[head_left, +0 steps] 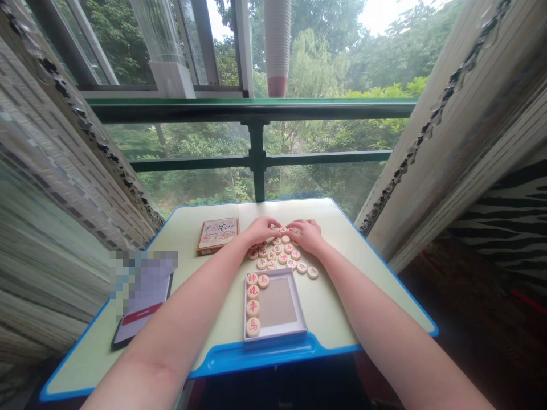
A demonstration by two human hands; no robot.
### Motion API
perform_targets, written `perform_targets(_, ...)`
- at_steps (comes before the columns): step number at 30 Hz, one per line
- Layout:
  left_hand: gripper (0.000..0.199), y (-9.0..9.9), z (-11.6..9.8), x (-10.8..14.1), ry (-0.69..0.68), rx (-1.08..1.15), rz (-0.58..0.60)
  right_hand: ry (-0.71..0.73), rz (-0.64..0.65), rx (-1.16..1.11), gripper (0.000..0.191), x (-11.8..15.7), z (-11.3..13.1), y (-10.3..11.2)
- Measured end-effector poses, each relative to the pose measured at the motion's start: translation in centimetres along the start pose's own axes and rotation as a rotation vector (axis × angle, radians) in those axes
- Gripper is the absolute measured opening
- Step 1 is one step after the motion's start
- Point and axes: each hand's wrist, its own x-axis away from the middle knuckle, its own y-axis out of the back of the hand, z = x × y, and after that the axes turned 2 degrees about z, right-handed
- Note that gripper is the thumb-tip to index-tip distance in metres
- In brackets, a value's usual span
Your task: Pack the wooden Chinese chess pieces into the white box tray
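At the far side of a loose pile of round Chinese chess pieces (283, 258), my left hand (260, 230) and my right hand (308, 233) face each other. Between their fingertips sits a piece with a red character (283, 230); the left thumb and fingers close on its left edge and the right fingertips are at its right edge. The pieces bear red or dark characters, and some are partly hidden by my hands. Nearer to me lies an open shallow white box (299, 302). Several red-character pieces (253, 308) line its left side, with one more beside the top one.
A Chinese chess box lid (217, 234) lies left of the pile. A phone (143, 302) rests near the table's left edge, beside my left forearm. The pale table (342, 319) has a blue rim and stands against a green railing (256, 111), with curtains on both sides.
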Motion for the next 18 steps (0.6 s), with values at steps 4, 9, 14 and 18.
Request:
perform_targets(4,0.037,-0.1,-0.2,0.1,-0.026,-0.029,-0.033,0.015,-0.030,-0.034,0.027,0.2,0.0,0.0)
perform_targets(9,0.036,-0.2,0.0,0.0,-0.068,-0.007,-0.050,0.027,-0.048,-0.050,0.026,0.3,0.0,0.1)
perform_targets(14,0.029,-0.1,-0.2,0.2,-0.090,0.041,-0.090,0.058,-0.085,-0.081,0.026,0.2,-0.2,-0.2)
perform_targets(18,0.031,0.0,-1.2,1.0,-0.066,0.082,-0.141,0.127,-0.158,-0.113,0.028,0.3,-0.1,-0.3)
